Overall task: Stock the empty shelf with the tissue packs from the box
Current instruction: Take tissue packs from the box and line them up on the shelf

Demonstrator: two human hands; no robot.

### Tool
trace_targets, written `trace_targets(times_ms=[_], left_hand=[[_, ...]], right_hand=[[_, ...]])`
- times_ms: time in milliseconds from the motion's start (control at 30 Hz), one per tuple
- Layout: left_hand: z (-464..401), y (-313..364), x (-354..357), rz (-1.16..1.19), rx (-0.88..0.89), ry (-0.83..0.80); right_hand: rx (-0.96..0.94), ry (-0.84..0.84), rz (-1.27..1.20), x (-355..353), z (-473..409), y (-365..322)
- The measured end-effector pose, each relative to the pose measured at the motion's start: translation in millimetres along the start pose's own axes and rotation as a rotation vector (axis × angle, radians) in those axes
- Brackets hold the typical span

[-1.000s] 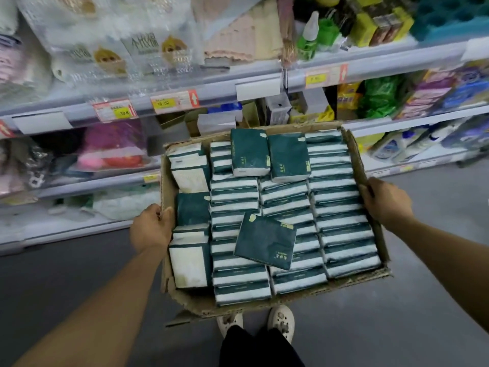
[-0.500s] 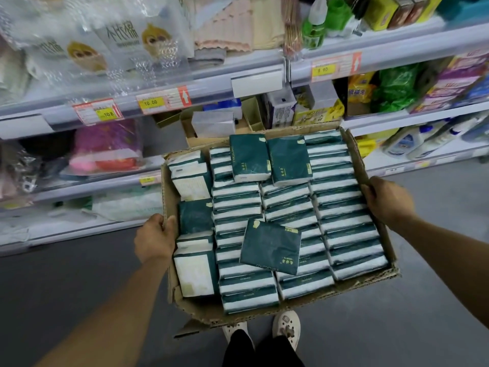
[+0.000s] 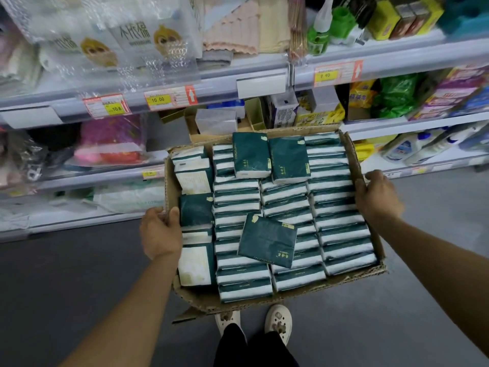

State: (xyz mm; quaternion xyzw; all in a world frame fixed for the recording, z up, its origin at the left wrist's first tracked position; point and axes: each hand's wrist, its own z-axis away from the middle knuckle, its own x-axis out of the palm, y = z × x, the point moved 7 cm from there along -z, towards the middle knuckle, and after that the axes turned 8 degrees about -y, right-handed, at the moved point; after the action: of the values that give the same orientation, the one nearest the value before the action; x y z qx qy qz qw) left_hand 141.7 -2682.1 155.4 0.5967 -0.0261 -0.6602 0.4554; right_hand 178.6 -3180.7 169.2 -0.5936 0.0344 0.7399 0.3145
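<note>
A shallow cardboard box (image 3: 352, 152) full of dark green and white tissue packs is held in front of me above the floor. My left hand (image 3: 160, 233) grips its left wall, thumb inside the rim. My right hand (image 3: 377, 197) grips its right wall. Most packs stand on edge in rows; one pack (image 3: 267, 241) lies flat and skewed on top near the middle. Two more packs (image 3: 251, 154) lie flat at the far end. The box's far edge points at a store shelf (image 3: 169, 139) with a grey gap behind it.
Shelving (image 3: 211, 83) with price tags runs across the view, stocked with bagged goods on the left and bottles (image 3: 402, 148), green bags and boxes on the right. Grey floor (image 3: 66, 287) lies below. My white shoes (image 3: 277, 321) show under the box.
The box and both hands have shifted slightly right and closer to the shelf. The view has tilted up a little. The packs have kept their places.
</note>
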Motion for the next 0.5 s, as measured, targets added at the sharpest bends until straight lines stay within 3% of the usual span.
trace_targets(times_ms=[67, 100, 233, 400, 500], left_hand=[[22.5, 29.9, -1.7, 0.042, 0.173, 0.049], [32.6, 45.0, 5.3, 0.083, 0.243, -0.014], [74.6, 88.4, 55.5, 0.189, 0.283, -0.526], [100.3, 95.5, 89.8, -0.222, 0.321, -0.703], [100.2, 99.9, 100.5, -0.389, 0.327, -0.74]], right_hand=[[-0.129, 0.106, -0.079, -8.9, 8.8, -20.9], [-0.185, 0.098, -0.111, -9.6, 12.0, -33.7], [-0.251, -0.104, -0.217, 6.2, 4.9, -83.7], [-0.287, -0.239, -0.124, 21.2, -23.5, -140.8], [-0.175, -0.355, -0.09, 32.6, -36.6, -156.5]])
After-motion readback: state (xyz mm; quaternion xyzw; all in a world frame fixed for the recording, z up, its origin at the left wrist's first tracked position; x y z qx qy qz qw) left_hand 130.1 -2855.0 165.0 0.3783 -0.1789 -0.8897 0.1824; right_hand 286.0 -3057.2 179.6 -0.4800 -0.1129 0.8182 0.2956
